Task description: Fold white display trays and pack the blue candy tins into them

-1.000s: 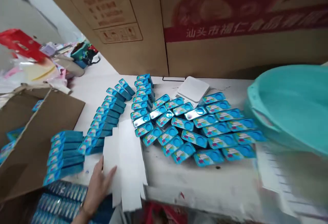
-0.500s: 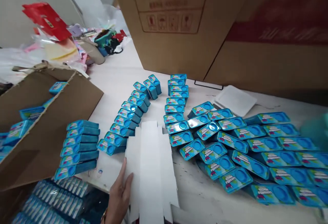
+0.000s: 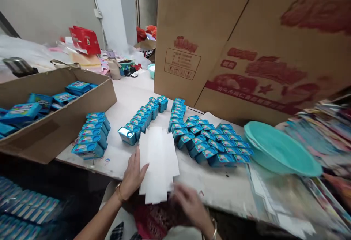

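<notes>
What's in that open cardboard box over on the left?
Blue packs lie jumbled inside the open cardboard box, some tilted. The upper ones cover whatever is beneath them, so the bottom can't be seen.

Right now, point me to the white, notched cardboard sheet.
In the head view, the white, notched cardboard sheet lies at lower centre, the left hand touching its left edge, the blurred right hand by its lower right corner.
</notes>
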Motion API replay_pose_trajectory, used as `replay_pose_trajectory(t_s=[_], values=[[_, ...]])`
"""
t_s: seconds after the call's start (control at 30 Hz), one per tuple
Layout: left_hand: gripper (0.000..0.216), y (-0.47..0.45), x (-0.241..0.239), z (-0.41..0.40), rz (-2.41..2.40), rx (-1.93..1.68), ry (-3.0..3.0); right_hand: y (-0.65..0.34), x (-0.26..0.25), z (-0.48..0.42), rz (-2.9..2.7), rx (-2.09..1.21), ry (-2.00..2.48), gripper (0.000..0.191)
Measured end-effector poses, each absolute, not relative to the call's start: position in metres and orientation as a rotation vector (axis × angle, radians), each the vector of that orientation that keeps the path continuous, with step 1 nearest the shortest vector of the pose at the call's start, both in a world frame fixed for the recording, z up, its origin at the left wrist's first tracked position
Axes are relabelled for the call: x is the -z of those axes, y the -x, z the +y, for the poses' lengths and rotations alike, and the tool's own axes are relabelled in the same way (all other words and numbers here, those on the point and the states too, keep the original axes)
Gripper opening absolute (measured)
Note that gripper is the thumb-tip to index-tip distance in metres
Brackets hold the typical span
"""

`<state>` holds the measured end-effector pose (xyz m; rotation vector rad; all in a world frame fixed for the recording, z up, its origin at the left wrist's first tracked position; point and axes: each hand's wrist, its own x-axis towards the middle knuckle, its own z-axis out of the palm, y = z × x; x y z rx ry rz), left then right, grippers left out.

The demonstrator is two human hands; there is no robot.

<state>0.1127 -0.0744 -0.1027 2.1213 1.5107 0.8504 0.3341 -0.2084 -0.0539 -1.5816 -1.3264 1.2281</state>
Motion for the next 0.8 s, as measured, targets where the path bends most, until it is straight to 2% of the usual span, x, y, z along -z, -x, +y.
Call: replay_pose_trajectory(t_s=[0.07,0.13,0.2,0.27,0.53,0.63,0.73,0.8], values=[[0.078,-0.115,0.105,-0.075,1.473,-0.885,-2.081,-0.337,0.053,-0.174,-1.263,-0.698,1.72,0.045],[0.079,-0.117,0.103,-0.077,1.428,-0.898,-1.998,-0.329,0.057,-0.147,-1.364,-0.438,1.952,0.059],[0.081,-0.115,0.101,-0.083,1.397,-0.915,-1.894,-0.316,0.064,-0.134,-1.452,-0.39,2.168,0.068],[0.083,-0.111,0.098,-0.094,1.354,-0.933,-1.818,-0.305,0.072,-0.136,-1.531,-0.358,2.272,0.068],[0.085,-0.11,0.104,-0.127,1.235,-1.066,-1.656,-0.296,0.071,-0.165,-1.687,-0.006,2.261,0.063],[0.076,-0.109,0.109,-0.127,1.25,-1.121,-1.76,-0.296,0.057,-0.162,-1.669,-0.074,2.074,0.044],[0.066,-0.101,0.112,-0.117,1.401,-1.195,-1.917,-0.306,0.043,-0.159,-1.426,-0.48,1.732,0.03],[0.071,-0.094,0.11,-0.103,1.544,-1.298,-1.883,-0.319,0.039,-0.16,-1.17,-0.8,1.43,0.028]])
